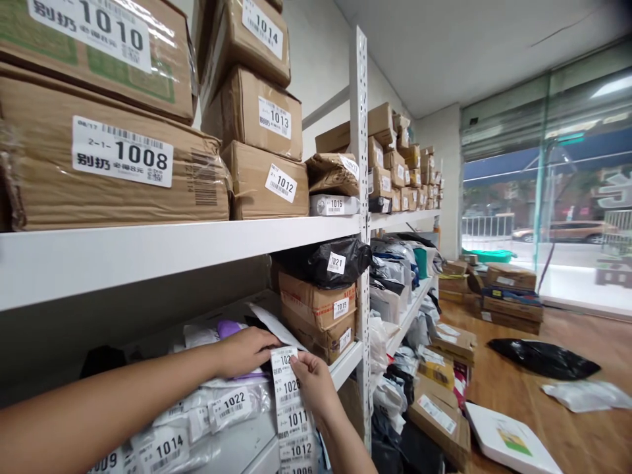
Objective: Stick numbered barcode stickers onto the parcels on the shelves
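Bare arms reach over the lower shelf. The right hand has its fingers pinching the label strip near the top, so it hangs down, probably easy to read. The left hand bends beside a flat white packet; its grip cannot be told.

Shows two bare hands, one paper strip with five numbered labels in view, five upper cartons tagged 1008, 1010, 1012, 1013 and 1014, two lower cartons beneath one black plastic parcel, and one black packet beside one crumpled white bag.
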### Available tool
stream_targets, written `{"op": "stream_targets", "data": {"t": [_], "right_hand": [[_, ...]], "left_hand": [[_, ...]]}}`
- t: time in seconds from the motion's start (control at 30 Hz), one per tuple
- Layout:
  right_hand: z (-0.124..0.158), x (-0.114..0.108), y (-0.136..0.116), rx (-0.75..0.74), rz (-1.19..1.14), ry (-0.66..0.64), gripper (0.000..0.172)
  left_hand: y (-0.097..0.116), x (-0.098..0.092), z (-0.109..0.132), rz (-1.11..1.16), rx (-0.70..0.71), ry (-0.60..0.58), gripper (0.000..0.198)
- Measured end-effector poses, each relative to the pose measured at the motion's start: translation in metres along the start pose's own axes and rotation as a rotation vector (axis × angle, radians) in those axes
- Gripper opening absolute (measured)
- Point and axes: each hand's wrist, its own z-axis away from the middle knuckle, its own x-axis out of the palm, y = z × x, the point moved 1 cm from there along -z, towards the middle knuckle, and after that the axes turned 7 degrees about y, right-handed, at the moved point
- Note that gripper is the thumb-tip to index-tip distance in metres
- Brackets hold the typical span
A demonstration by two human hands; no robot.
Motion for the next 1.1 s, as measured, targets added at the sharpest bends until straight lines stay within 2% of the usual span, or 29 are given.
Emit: {"op": "stream_targets", "data": {"t": [0.13,0.3,0.47,0.5,0.63,0.67,0.87,0.93,1.03,1.1], "right_hand": [[-0.006,0.001,0.002,-0.026,0.173,0.001,0.055],[-0.014,0.000,0.005,-0.137,0.363,0.160,0.050],[-0.016,0.001,0.003,-0.244,0.441,0.335,0.053],[-0.015,0.000,0.003,-0.235,0.431,0.314,0.053],[-0.011,-0.007,0.003,-0.060,0.387,0.054,0.050],[-0.010,-0.009,0.002,-0.042,0.395,0.037,0.049],[0.001,-0.009,-0.006,-0.270,0.521,0.326,0.054],[0.004,-0.011,-0.006,-0.199,0.466,0.265,0.054],[0.010,-0.018,0.001,0.031,0.267,-0.002,0.052],[0.015,-0.026,0.008,0.093,0.188,-0.056,0.057]], "left_hand": [[0.004,0.004,-0.006,-0.023,-0.085,-0.018,0.034],[0.010,0.014,-0.011,-0.178,-0.221,0.014,0.030],[0.014,0.027,-0.017,-0.315,-0.250,0.007,0.034],[0.015,0.029,-0.018,-0.336,-0.250,0.004,0.033],[0.016,0.037,-0.022,-0.421,-0.265,-0.013,0.032],[0.016,0.039,-0.023,-0.439,-0.270,-0.018,0.033],[0.021,0.045,-0.025,-0.482,-0.321,-0.007,0.040],[0.023,0.044,-0.024,-0.478,-0.334,-0.011,0.040],[0.024,0.043,-0.023,-0.465,-0.345,-0.008,0.041],[0.025,0.044,-0.022,-0.457,-0.351,0.001,0.042]]}}
